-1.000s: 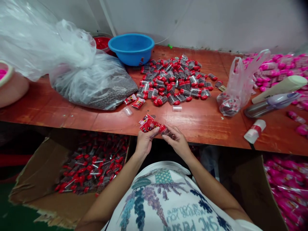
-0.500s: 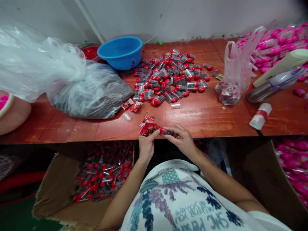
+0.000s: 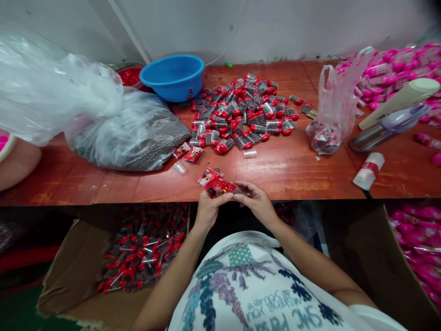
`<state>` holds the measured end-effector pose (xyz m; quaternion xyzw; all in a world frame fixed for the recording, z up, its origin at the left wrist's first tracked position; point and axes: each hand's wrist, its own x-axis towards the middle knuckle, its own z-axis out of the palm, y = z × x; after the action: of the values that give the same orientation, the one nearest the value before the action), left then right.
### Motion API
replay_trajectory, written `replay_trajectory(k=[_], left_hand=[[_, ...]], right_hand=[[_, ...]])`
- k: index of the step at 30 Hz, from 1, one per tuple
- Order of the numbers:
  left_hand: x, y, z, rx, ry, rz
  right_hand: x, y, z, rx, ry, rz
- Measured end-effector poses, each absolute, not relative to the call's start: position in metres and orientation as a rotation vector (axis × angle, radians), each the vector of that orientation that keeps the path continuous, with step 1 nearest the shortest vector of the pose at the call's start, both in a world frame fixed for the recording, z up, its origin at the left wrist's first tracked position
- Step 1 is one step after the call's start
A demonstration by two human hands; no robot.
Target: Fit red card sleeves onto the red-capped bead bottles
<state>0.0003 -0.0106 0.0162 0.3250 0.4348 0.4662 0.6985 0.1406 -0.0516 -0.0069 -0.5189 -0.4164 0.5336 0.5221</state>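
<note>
Head view: our left hand pinches red printed wrapping, our right hand a half-hidden dark tube, each grip closed.

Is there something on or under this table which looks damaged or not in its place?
Yes. Under the table, the left cardboard box has a ragged, torn-looking edge. Two clear tubes lie apart from the red-ended heap, showing no red ends.

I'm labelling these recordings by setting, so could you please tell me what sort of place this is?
Probably a packing workshop: a heap of red-ended tubes lies on the worktable, a cardboard box below holds many similar ones, and a filled plastic bag lies nearby.
</note>
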Motion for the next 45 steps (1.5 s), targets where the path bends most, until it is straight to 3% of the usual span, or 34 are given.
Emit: replay_trajectory(k=[7,21,29,32,45], left_hand=[[0.007,-0.013,0.015,0.72,1.027,1.035],[0.005,-0.01,-0.005,0.534,1.011,0.952],[-0.019,0.0,-0.011,0.309,1.024,1.009],[-0.02,-0.004,-0.008,0.223,0.989,0.993],[-0.089,0.0,-0.018,0.052,1.01,1.184]], right_hand=[[0.142,-0.051,-0.011,-1.243,-1.348,1.047],[0.167,-0.043,-0.034,-1.33,-1.244,1.058],[0.265,-0.022,-0.045,-1.92,-1.548,0.317],[0.253,0.005,-0.048,-1.823,-1.735,0.115],[0.141,0.071,-0.02,-1.849,-2.135,0.099]])
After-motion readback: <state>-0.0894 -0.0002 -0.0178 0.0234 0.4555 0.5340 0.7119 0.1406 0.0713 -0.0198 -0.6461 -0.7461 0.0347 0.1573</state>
